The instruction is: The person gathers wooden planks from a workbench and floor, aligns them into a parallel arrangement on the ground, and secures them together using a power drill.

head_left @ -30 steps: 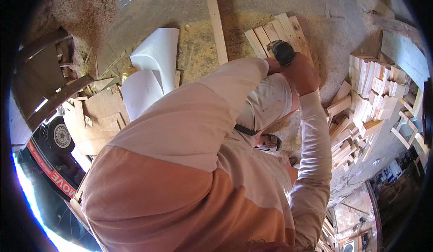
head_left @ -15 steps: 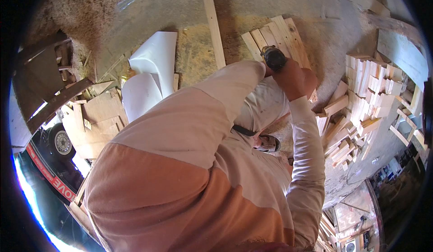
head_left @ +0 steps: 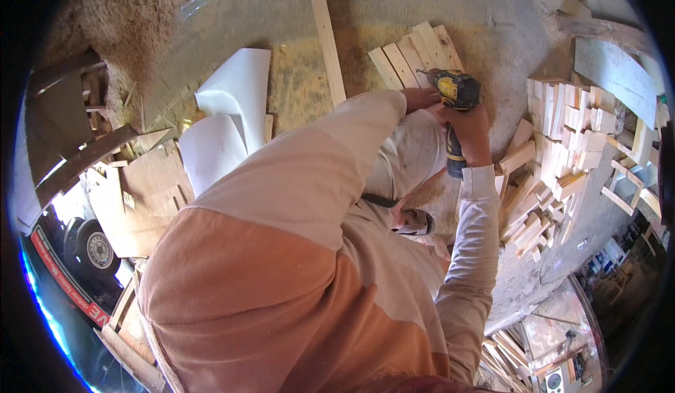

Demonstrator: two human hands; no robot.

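My right hand (head_left: 472, 127) is wrapped round the grip of a yellow-and-black cordless drill (head_left: 460, 89). The drill lies sideways in the hand, its nose pointing left and a thin bit showing at the tip. Just below that nose is my left hand (head_left: 420, 98), beside my raised knee; its fingers are partly hidden, and whether they hold anything does not show. Beyond both hands, several light wooden slats (head_left: 404, 59) lie side by side on the floor as a panel, with dark spots on some faces.
A single long batten (head_left: 328, 48) lies left of the panel. Further left is a curled white sheet (head_left: 235, 98). Stacked wood blocks (head_left: 562, 129) stand on the right, with looser offcuts (head_left: 527, 235) nearer. Sawdust heaps (head_left: 140, 27) cover the far left. A wheel (head_left: 97, 249) shows at left.
The drill has turned from pointing down at the slats to lying sideways, nose left. My right hand has shifted slightly nearer, and more of my left hand shows.
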